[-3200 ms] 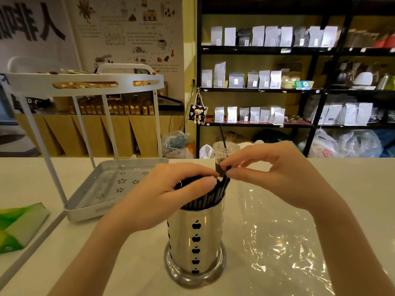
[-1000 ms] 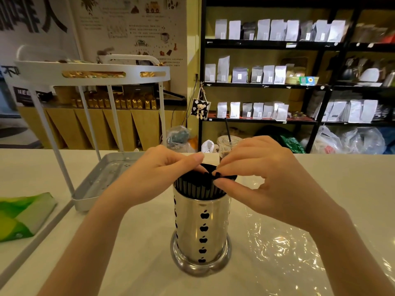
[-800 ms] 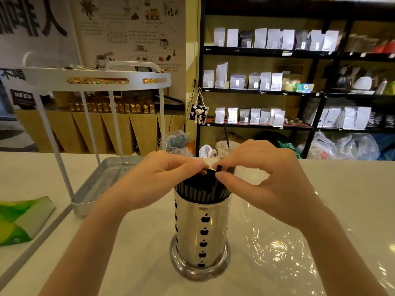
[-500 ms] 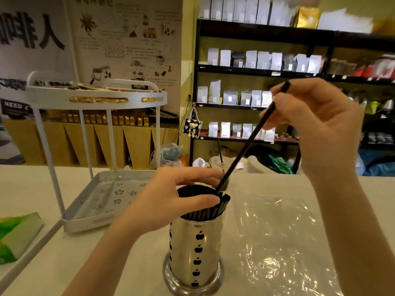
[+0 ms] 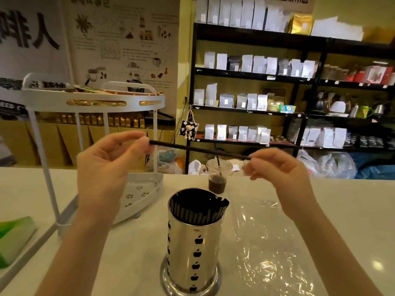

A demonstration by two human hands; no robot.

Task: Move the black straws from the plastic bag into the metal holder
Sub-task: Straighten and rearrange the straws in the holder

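A single black straw (image 5: 198,148) is held level in the air above the metal holder (image 5: 193,251), clear of the bundle below. The left hand (image 5: 102,167) pinches the straw's left end between thumb and fingertips; the right hand (image 5: 284,174) pinches the right end in the same manner. The straw slopes slightly down toward the right hand.

The metal holder stands upright on the white counter (image 5: 342,210), near the front edge and about midway along it. It is a polished cylinder on a wider round base, marked with vertical columns of black apple-shaped cut-outs. The remaining black straws (image 5: 198,207) fill it to the rim, their tops leaning toward the right side.

The clear plastic bag (image 5: 267,248) lies flat and crumpled on the counter, just beside the holder on its right. No straws can be made out in it.

A plastic cup (image 5: 218,176) with dark liquid and its own straw stands behind the holder, toward the far edge. A white two-tier rack (image 5: 94,99) occupies the left part of the counter; a green packet (image 5: 15,238) lies at the left edge.

Legible writing: large black characters on the wall banner (image 5: 30,35), of which "人" is readable, and the fragment "EED" on a dark sign behind the rack. The poster (image 5: 126,39) text and the labels on the shelf pouches (image 5: 256,65) are too small to read.
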